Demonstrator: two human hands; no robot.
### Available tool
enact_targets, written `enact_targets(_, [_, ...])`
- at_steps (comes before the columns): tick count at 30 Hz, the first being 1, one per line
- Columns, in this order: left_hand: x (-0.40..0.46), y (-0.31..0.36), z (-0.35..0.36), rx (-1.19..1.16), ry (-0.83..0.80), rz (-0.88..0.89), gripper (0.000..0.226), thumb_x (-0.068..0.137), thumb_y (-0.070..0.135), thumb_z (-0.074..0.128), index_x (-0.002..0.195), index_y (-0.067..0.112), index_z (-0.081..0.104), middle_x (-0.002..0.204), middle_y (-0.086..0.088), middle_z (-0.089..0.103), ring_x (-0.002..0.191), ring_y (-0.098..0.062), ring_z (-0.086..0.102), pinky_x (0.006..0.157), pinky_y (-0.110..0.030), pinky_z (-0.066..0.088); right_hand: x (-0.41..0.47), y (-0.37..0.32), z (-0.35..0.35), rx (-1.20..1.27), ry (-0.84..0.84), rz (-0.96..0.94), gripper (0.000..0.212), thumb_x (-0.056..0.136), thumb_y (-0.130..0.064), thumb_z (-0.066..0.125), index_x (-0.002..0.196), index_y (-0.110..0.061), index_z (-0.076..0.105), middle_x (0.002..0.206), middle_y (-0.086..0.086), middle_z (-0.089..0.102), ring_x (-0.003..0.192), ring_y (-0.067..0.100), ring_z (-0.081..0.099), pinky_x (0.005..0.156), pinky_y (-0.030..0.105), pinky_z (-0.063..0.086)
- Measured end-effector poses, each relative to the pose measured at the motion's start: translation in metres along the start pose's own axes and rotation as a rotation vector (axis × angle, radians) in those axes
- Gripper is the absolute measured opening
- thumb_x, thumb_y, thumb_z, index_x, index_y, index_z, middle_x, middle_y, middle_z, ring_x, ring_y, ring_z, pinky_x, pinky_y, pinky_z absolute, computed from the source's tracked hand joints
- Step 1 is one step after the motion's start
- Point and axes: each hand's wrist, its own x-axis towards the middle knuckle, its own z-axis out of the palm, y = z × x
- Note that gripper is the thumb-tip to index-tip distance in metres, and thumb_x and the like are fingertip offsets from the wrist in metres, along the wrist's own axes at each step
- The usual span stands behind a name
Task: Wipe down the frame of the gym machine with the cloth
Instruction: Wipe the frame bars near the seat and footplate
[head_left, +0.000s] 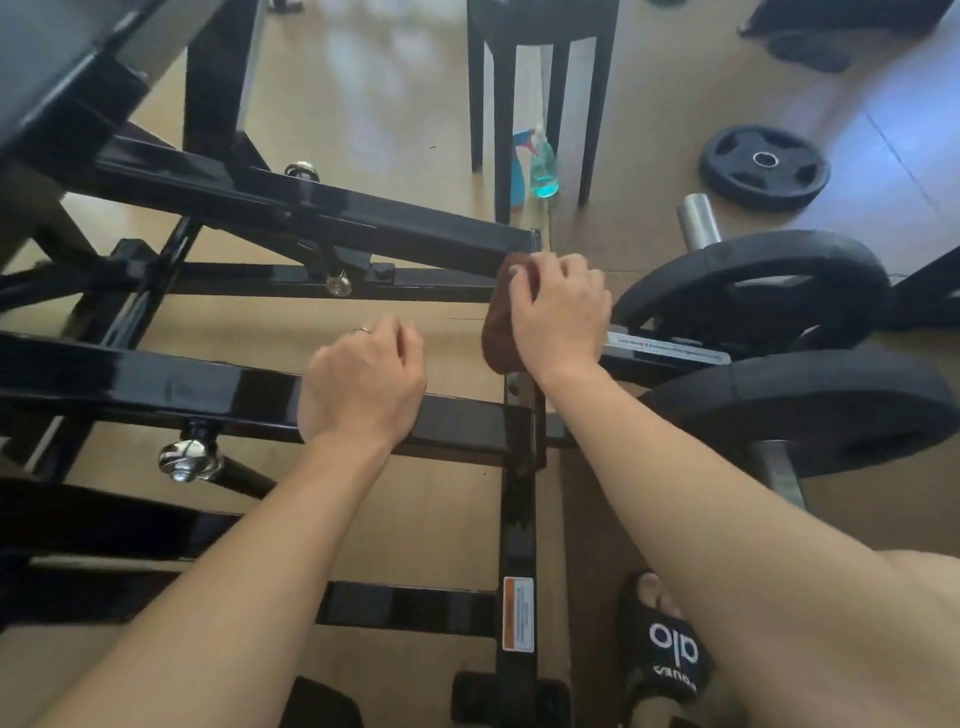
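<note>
Head view shows us both bare arms reaching forward over the black frame (156, 379) of the gym machine. Our right hand (558, 312) grips the brown cloth (498, 332), with fingers curled over its top, and presses it on the frame where the bars meet near the end of the upper bar. The cloth hangs down a little below the hand. Our left hand (363, 379) rests on the near bar, fingers loosely curled and holding nothing; a ring (362, 330) is on one finger. Just right of the cloth, two black weight plates (753, 291) sit on the machine, and another plate (763, 166) lies flat on the wooden floor (395, 104) farther away. Beyond the frame stands a dark stool (540, 78), and a spray bottle (544, 169) with blue liquid stands between its legs. At the bottom we see a foot in a black slipper (665, 654).
</note>
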Motion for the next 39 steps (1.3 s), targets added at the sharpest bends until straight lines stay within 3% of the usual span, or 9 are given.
enact_targets(2, [0.000, -0.001, 0.002, 0.009, 0.001, -0.011, 0.040, 0.108, 0.042, 0.029, 0.085, 0.024, 0.056, 0.073, 0.005, 0.055, 0.055, -0.007, 0.038, 0.049, -0.019, 0.019, 0.000, 0.000, 0.010, -0.092, -0.070, -0.067, 0.038, 0.103, -0.049, 0.046, 0.126, -0.024, 0.064, 0.131, 0.003, 0.058, 0.116, 0.023, 0.052, 0.101, 0.038, 0.045])
enact_targets(5, [0.001, -0.003, 0.004, 0.011, -0.009, -0.010, 0.043, 0.108, 0.044, 0.028, 0.087, 0.024, 0.060, 0.073, 0.007, 0.058, 0.057, -0.008, 0.046, 0.048, -0.017, 0.022, 0.000, 0.013, 0.009, 0.005, -0.034, -0.031, 0.036, 0.104, -0.044, 0.047, 0.122, -0.020, 0.065, 0.123, 0.005, 0.061, 0.107, 0.022, 0.056, 0.094, 0.039, 0.051])
enact_targets(9, [0.001, -0.003, 0.006, 0.002, -0.014, -0.008, 0.044, 0.108, 0.044, 0.029, 0.086, 0.025, 0.063, 0.070, 0.008, 0.058, 0.056, -0.008, 0.049, 0.048, -0.017, 0.025, 0.006, 0.043, -0.005, 0.065, 0.042, 0.249, 0.035, 0.106, -0.040, 0.044, 0.117, -0.013, 0.065, 0.115, 0.009, 0.060, 0.101, 0.025, 0.058, 0.083, 0.032, 0.045])
enact_targets(12, [0.001, -0.002, 0.004, 0.017, -0.010, -0.003, 0.044, 0.108, 0.042, 0.030, 0.085, 0.024, 0.063, 0.070, 0.007, 0.060, 0.057, -0.011, 0.052, 0.048, -0.020, 0.029, 0.025, 0.037, 0.000, 0.166, 0.047, 0.333, 0.033, 0.108, -0.038, 0.045, 0.119, -0.014, 0.064, 0.118, 0.007, 0.059, 0.106, 0.023, 0.057, 0.086, 0.029, 0.045])
enact_targets(14, [0.001, -0.001, 0.003, 0.027, -0.008, -0.009, 0.042, 0.108, 0.042, 0.030, 0.083, 0.024, 0.059, 0.069, 0.007, 0.057, 0.057, -0.012, 0.049, 0.048, -0.020, 0.025, 0.031, 0.019, 0.011, 0.230, 0.039, 0.226, 0.032, 0.107, -0.040, 0.045, 0.120, -0.017, 0.063, 0.117, 0.003, 0.058, 0.106, 0.019, 0.056, 0.093, 0.033, 0.051])
enact_targets(20, [0.002, 0.000, 0.001, 0.037, -0.018, -0.027, 0.037, 0.107, 0.044, 0.028, 0.081, 0.030, 0.050, 0.068, 0.010, 0.053, 0.049, -0.004, 0.034, 0.047, -0.017, 0.018, 0.051, -0.005, 0.037, -0.003, 0.057, -0.183, 0.030, 0.105, -0.035, 0.051, 0.122, -0.015, 0.066, 0.128, 0.007, 0.060, 0.112, 0.025, 0.053, 0.097, 0.037, 0.049])
enact_targets(27, [0.003, 0.000, 0.005, 0.058, -0.009, -0.036, 0.041, 0.107, 0.044, 0.032, 0.078, 0.027, 0.056, 0.064, 0.010, 0.052, 0.050, -0.007, 0.041, 0.046, -0.018, 0.021, 0.092, -0.011, 0.046, -0.026, 0.058, -0.175, 0.035, 0.106, -0.036, 0.048, 0.126, -0.011, 0.062, 0.128, 0.012, 0.061, 0.110, 0.028, 0.055, 0.094, 0.040, 0.051])
enact_targets(34, [0.004, 0.002, 0.002, 0.085, -0.039, -0.048, 0.041, 0.107, 0.043, 0.033, 0.078, 0.024, 0.056, 0.067, 0.005, 0.059, 0.054, -0.016, 0.049, 0.048, -0.026, 0.028, 0.034, 0.006, 0.008, -0.268, -0.186, -0.517, 0.029, 0.099, -0.032, 0.057, 0.124, -0.017, 0.062, 0.134, 0.010, 0.055, 0.121, 0.036, 0.048, 0.097, 0.048, 0.047])
enact_targets(39, [0.002, 0.000, 0.003, 0.036, -0.030, -0.049, 0.040, 0.107, 0.045, 0.032, 0.080, 0.027, 0.056, 0.065, 0.010, 0.052, 0.049, -0.005, 0.040, 0.045, -0.017, 0.023, 0.003, -0.011, -0.016, -0.326, -0.438, -0.564, 0.030, 0.093, -0.031, 0.063, 0.121, -0.021, 0.066, 0.125, 0.002, 0.055, 0.117, 0.027, 0.043, 0.094, 0.042, 0.046])
